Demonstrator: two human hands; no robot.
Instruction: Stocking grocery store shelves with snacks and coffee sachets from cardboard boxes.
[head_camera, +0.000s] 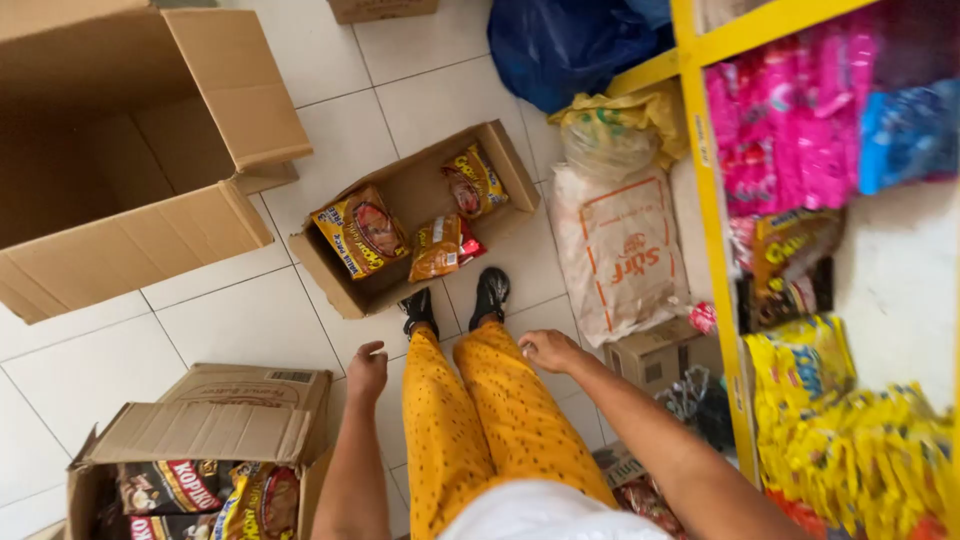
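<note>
Head view, looking down at our own legs in yellow dotted trousers (480, 420) and black shoes (455, 300) on the white tiled floor (250, 320). Our left hand (366, 368) hangs empty beside the left thigh, fingers loosely curled and pinching nothing. Our right hand (548, 350) rests near the right knee, also loosely curled and empty. Just ahead of the shoes lies a small open cardboard box (400, 290) holding three snack packets: a yellow one (360, 232) at the left, an orange one (440, 247) in the middle and another yellow one (475, 180) at the far end. A large empty carton (150, 160) stands open at upper left. At lower left, just beside the left hand, a second open carton (220, 430) holds dark and yellow packets (200, 495). At right, a yellow shelf frame (715, 250) carries pink, blue and yellow packets; a white sack (620, 260) and a blue bag (570, 45) lie on the floor against it.
</note>
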